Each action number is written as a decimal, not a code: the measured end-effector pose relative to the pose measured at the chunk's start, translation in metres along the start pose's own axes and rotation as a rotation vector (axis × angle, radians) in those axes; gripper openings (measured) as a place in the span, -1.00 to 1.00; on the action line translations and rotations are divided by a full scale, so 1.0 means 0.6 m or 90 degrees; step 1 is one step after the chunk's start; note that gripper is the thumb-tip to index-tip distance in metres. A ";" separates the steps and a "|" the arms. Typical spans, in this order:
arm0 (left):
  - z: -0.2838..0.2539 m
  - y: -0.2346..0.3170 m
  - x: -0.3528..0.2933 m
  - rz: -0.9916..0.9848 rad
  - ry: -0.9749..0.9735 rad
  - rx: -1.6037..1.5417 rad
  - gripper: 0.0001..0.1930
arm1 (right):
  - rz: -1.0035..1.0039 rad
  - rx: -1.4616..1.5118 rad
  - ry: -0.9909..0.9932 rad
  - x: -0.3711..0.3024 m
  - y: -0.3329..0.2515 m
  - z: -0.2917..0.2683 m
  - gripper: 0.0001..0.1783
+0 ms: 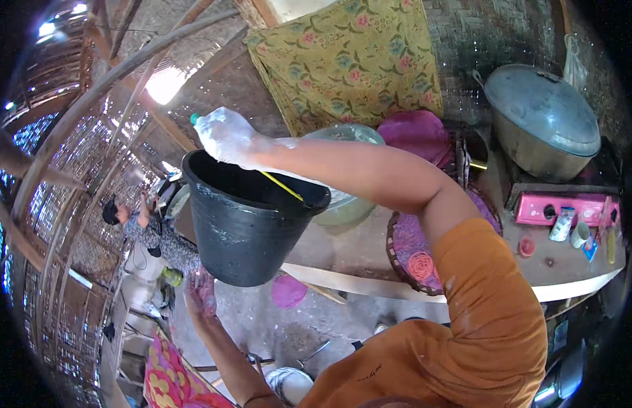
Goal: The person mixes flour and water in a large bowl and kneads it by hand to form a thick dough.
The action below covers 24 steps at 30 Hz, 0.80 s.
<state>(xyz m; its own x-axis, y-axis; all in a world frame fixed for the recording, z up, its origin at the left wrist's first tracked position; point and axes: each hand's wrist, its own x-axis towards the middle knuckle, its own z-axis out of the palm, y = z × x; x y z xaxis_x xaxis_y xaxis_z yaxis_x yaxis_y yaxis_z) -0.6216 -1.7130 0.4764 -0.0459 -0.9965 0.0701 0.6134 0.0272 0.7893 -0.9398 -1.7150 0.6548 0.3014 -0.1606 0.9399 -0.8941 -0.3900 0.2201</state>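
A black bucket (238, 234) hangs tilted in front of me, just off the table's left edge. My right hand (227, 138), coated in white, is closed above the rim around its yellow-wired handle (282, 185). A bit of green shows beside that fist. My left hand (201, 292), also smeared with white, is low by the bucket's base with its fingers extended; whether it bears any weight I cannot tell. Behind my right forearm stands a pale green basin (346, 216), partly hidden, with something whitish inside.
The table (336, 248) holds a round woven tray (397, 262) with purple lining, a large lidded pot (540, 146), a pink stove (527, 209) and small cups. A patterned cloth (357, 61) hangs behind. Another person (153, 231) is at the far left. A pink cloth (173, 377) lies lower left.
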 end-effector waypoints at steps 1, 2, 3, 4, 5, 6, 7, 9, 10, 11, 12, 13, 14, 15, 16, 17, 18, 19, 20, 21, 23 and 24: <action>-0.016 0.006 0.035 -0.017 -0.005 -0.037 -0.71 | 0.083 0.056 -0.019 0.007 -0.007 0.017 -0.82; -0.019 0.007 0.068 -0.038 -0.017 -0.077 -0.70 | 0.046 0.017 -0.016 0.011 0.005 0.038 -0.80; -0.011 0.004 0.101 -0.062 -0.014 -0.083 -0.69 | 0.029 -0.026 -0.006 0.009 0.015 0.067 -0.81; -0.002 0.000 0.128 -0.070 -0.022 -0.079 -0.69 | 0.011 -0.069 0.004 0.007 0.023 0.094 -0.82; 0.005 0.002 0.146 -0.083 -0.001 -0.106 -0.69 | 0.029 -0.023 -0.054 0.008 0.028 0.119 -0.85; 0.010 0.004 0.163 -0.096 0.019 -0.132 -0.68 | 0.035 -0.025 -0.054 0.006 0.038 0.141 -0.85; 0.006 0.004 0.185 -0.100 0.017 -0.127 -0.68 | 0.032 -0.013 -0.015 0.003 0.049 0.160 -0.85; -0.004 0.011 0.222 -0.033 -0.062 0.001 -0.69 | 0.010 -0.010 0.013 0.001 0.061 0.184 -0.84; -0.009 0.016 0.234 -0.034 -0.062 0.004 -0.69 | 0.013 -0.009 0.014 0.000 0.064 0.195 -0.84; 0.010 0.015 0.237 -0.077 -0.057 -0.089 -0.70 | 0.057 -0.034 -0.033 -0.007 0.070 0.208 -0.84; 0.024 0.011 0.244 -0.121 -0.051 -0.182 -0.71 | 0.100 -0.058 -0.079 -0.014 0.077 0.218 -0.84; 0.032 0.005 0.258 -0.126 -0.053 -0.182 -0.71 | 0.063 -0.068 -0.026 -0.023 0.090 0.228 -0.84; 0.035 0.004 0.266 -0.124 -0.082 -0.171 -0.70 | 0.065 -0.067 -0.026 -0.025 0.095 0.233 -0.84; 0.040 0.003 0.273 -0.123 -0.111 -0.160 -0.70 | 0.062 -0.040 -0.030 -0.029 0.099 0.236 -0.84; 0.044 0.001 0.276 -0.125 -0.111 -0.158 -0.70 | 0.058 -0.012 -0.033 -0.031 0.103 0.241 -0.84; 0.051 -0.001 0.277 -0.120 -0.089 -0.170 -0.70 | 0.067 -0.032 -0.016 -0.032 0.106 0.243 -0.85; 0.055 -0.003 0.281 -0.114 -0.067 -0.183 -0.69 | 0.072 -0.033 -0.016 -0.033 0.106 0.246 -0.85; 0.052 -0.002 0.290 -0.118 -0.068 -0.178 -0.69 | 0.079 -0.062 -0.036 -0.034 0.103 0.249 -0.84; 0.052 -0.001 0.298 -0.112 -0.050 -0.177 -0.68 | 0.084 -0.094 -0.057 -0.035 0.105 0.253 -0.84; 0.053 -0.001 0.305 -0.106 -0.033 -0.175 -0.67 | 0.087 -0.096 -0.056 -0.035 0.110 0.258 -0.84; 0.061 -0.001 0.308 -0.127 -0.081 -0.159 -0.67 | 0.080 -0.026 -0.018 -0.029 0.117 0.263 -0.85; 0.066 -0.001 0.309 -0.146 -0.126 -0.145 -0.67 | 0.080 -0.024 -0.020 -0.029 0.118 0.263 -0.85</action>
<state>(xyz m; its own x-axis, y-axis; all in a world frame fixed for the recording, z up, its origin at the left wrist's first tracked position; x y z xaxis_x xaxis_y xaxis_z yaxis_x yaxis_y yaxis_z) -0.6615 -1.8946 0.5128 -0.3410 -0.9391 0.0411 0.7278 -0.2361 0.6439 -0.9564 -1.8829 0.6127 0.1955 -0.2342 0.9523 -0.9372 -0.3306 0.1111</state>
